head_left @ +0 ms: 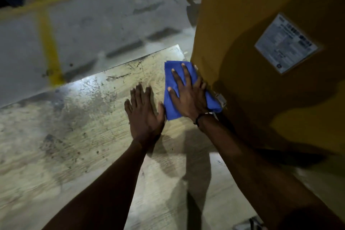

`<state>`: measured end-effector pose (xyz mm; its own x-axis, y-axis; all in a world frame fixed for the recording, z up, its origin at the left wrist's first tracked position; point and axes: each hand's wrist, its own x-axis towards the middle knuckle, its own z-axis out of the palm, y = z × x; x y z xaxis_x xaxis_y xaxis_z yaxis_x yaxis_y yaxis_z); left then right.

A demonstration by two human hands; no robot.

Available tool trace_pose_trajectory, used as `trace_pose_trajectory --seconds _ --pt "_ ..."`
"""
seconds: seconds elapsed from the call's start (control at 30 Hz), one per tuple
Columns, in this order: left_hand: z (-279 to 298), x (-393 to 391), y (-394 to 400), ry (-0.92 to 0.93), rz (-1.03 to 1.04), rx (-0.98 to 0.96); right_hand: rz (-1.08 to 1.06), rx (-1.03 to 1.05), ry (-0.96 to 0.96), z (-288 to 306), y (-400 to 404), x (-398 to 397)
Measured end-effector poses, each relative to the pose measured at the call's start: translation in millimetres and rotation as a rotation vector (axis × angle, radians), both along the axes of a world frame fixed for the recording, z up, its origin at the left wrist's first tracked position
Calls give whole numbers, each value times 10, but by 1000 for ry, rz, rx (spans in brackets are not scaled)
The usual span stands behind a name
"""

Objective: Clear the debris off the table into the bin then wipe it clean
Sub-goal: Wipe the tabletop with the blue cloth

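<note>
Blue cloth (pixel 172 87) under flat right hand (pixel 188 95); left hand (pixel 143 112) flat, empty; box label (pixel 285 45) unreadable.

Cloth (pixel 170 87): flat on the counter (pixel 74 136), under the right hand (pixel 188 93)
Left hand (pixel 144 112): on the counter, touching the cloth's left edge
Box (pixel 261 61): right of the cloth, touching it
Floor (pixel 93 24): beyond the counter's far edge

Worn wooden table (pixel 78 136) is showing dark stains and scratches (glare near the far edge). Blue cloth (pixel 170 87) is lying flat on it, and a big yellow-brown box (pixel 261 80) is sitting at the right side.
</note>
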<state>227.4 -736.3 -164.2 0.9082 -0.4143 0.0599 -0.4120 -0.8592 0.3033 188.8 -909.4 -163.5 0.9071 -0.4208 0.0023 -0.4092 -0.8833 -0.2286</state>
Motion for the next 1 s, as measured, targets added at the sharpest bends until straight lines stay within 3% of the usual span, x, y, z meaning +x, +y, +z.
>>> trace_pose_trajectory --seconds 0.2,0.53,0.67,0.8,1.0 --pt "36 -1 -9 20 5 -22 -6 -42 35 62 186 -742" --pt "33 -24 -15 17 26 -26 -7 -36 31 -83 -132 566" --pt "36 -26 -11 26 29 -42 86 -24 7 -85 -94 91" --pt "23 -12 -9 35 32 -51 31 11 44 -57 27 -273" --pt "-9 -7 1 55 31 -80 -4 -8 21 -121 -199 785"
